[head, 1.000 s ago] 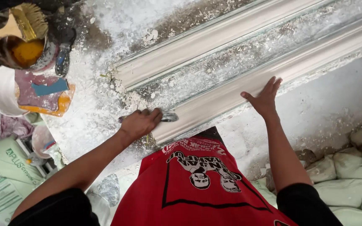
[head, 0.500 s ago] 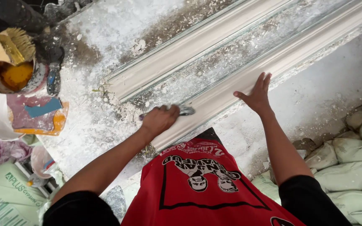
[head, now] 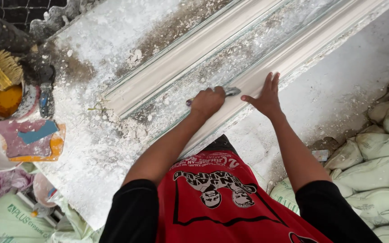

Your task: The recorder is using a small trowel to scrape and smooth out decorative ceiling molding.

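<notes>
White plaster moulding [head: 266, 67] lies on the dusty table [head: 86, 148] under both hands: since a second ago the left hand [head: 208, 101], its grip closed around a small metal scraper [head: 228, 92], has slid along beside the flat, open right hand [head: 264, 96].

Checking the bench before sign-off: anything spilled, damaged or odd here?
White powder and crumbled chips lie scattered over the table, thickest at the near end of the moulding. The left hand holds a metal scraper; the right hand lies flat on the moulding. Nothing looks broken.
</notes>
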